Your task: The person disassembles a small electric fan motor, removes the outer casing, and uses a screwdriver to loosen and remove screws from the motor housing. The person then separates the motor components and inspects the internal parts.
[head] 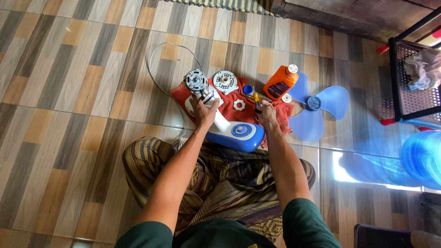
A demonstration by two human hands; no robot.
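Gripping a yellow-handled screwdriver (256,98), the right hand (266,115) closes around the tool at frame centre, while the left hand (203,110) pinches a small metal part just below the fan motor (195,80). Both work over a red cloth (280,112) holding a white motor cover (225,81) and white gear (239,104). The blue-and-white fan base (235,133) lies against the person's lap; an orange bottle (279,82) and blue fan blade (317,110) sit right. This looks like mid-disassembly; next calls for seating the tip squarely.
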